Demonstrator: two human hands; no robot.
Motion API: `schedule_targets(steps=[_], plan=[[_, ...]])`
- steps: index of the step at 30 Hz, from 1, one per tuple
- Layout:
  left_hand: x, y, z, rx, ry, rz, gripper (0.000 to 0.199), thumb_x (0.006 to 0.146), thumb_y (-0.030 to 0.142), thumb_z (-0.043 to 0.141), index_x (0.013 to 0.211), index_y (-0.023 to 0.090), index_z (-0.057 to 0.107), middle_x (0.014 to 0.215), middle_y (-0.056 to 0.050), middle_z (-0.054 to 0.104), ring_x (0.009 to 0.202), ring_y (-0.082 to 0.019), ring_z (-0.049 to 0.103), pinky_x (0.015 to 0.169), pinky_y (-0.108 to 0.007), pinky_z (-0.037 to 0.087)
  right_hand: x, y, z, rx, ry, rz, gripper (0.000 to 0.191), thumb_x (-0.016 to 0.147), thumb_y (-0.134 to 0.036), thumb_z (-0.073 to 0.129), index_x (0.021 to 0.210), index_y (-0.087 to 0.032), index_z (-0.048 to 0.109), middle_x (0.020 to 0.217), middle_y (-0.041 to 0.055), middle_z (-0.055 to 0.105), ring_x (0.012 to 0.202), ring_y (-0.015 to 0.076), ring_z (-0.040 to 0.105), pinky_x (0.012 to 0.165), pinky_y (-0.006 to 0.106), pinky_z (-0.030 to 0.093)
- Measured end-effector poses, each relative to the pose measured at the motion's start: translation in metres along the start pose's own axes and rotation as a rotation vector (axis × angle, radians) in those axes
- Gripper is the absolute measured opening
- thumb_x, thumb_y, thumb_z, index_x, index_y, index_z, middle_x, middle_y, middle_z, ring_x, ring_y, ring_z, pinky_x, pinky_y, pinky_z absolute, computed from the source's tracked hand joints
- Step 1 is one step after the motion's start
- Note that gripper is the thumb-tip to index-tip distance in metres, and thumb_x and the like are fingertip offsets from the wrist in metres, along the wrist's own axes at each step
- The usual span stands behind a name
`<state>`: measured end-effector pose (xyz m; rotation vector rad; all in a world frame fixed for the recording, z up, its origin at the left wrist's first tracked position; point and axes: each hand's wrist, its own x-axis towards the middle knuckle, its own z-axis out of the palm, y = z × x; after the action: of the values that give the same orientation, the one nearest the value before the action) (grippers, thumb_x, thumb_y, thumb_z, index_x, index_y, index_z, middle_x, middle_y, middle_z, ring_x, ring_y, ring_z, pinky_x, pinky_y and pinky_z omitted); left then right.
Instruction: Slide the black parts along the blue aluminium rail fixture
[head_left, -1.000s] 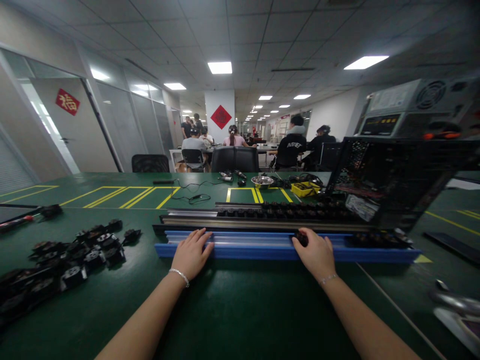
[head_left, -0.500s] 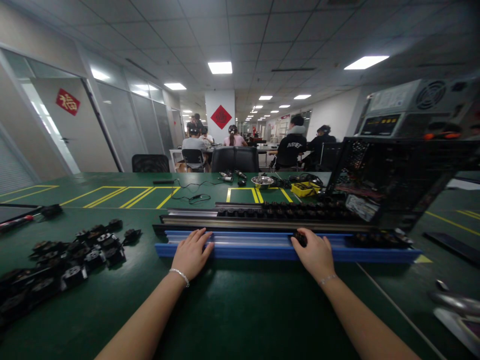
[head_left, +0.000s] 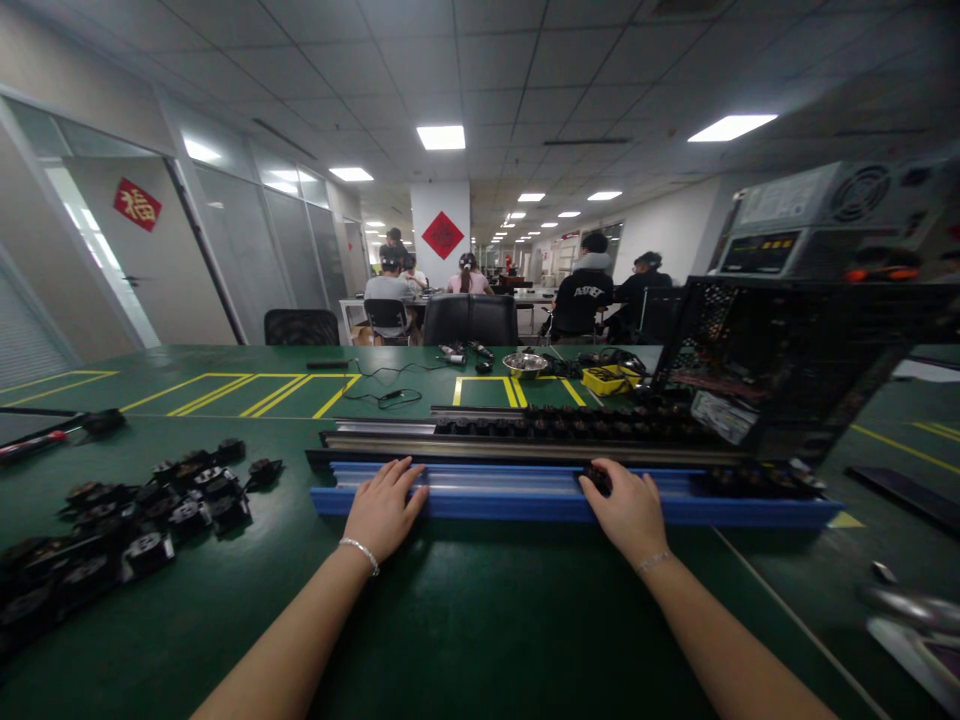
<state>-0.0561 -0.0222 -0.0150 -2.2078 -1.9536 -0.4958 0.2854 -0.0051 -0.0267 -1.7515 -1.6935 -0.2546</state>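
Observation:
A long blue rail (head_left: 495, 482) lies across the green table in front of me. Near its left end, my left hand (head_left: 381, 510) holds it, fingers over the far wall and thumb towards the front. My right hand (head_left: 628, 510) is closed on a small black module (head_left: 596, 478) at the right half of the channel; the fingers partly cover it. Further right, several black modules (head_left: 757, 480) sit in the same rail. Many loose black modules (head_left: 187, 500) are heaped on the table at my left.
Just behind the blue rail lie dark rails (head_left: 382, 445), one bearing a row of black modules (head_left: 570, 425). An open computer case (head_left: 780, 350) stands at right with power supplies on it. Further back are a metal bowl (head_left: 524, 364), a yellow tray (head_left: 609, 379) and cables. People sit beyond.
My right hand and the black module have shifted very slightly to the left along the rail. My left hand has stayed in place.

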Motion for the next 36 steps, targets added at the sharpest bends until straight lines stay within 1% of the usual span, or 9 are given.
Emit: schedule_targets(steps=[6, 18, 36], plan=[[-0.0001, -0.0002, 0.0003, -0.01, 0.002, 0.0, 0.044, 0.087, 0.046, 0.03, 0.123, 0.029, 0.05, 0.137, -0.001, 0.044, 0.126, -0.022, 0.037, 0.098, -0.042, 0.036, -0.0002, -0.0012, -0.0008, 0.004, -0.029, -0.011, 0.034, 0.08, -0.043, 0.045, 0.101, -0.019, 0.057, 0.097, 0.0067, 0.066, 0.092, 0.0232, 0.058, 0.097, 0.048, 0.024], [-0.0003, 0.001, -0.0006, -0.013, 0.014, 0.002, 0.044, 0.087, 0.046, 0.031, 0.123, 0.029, 0.05, 0.136, -0.001, 0.045, 0.126, -0.022, 0.038, 0.098, -0.042, 0.037, -0.0009, -0.0032, -0.0006, -0.006, -0.03, -0.031, 0.035, 0.08, -0.044, 0.045, 0.102, -0.019, 0.056, 0.096, 0.0067, 0.066, 0.092, 0.0232, 0.058, 0.097, 0.049, 0.024], [-0.0011, 0.0022, -0.002, -0.002, -0.005, 0.001, 0.044, 0.088, 0.045, 0.029, 0.124, 0.028, 0.048, 0.137, -0.001, 0.044, 0.127, -0.022, 0.036, 0.098, -0.042, 0.036, -0.0013, -0.0031, 0.0007, 0.021, -0.033, -0.064, 0.035, 0.081, -0.044, 0.044, 0.102, -0.02, 0.058, 0.093, 0.0064, 0.067, 0.09, 0.022, 0.06, 0.097, 0.048, 0.025]])
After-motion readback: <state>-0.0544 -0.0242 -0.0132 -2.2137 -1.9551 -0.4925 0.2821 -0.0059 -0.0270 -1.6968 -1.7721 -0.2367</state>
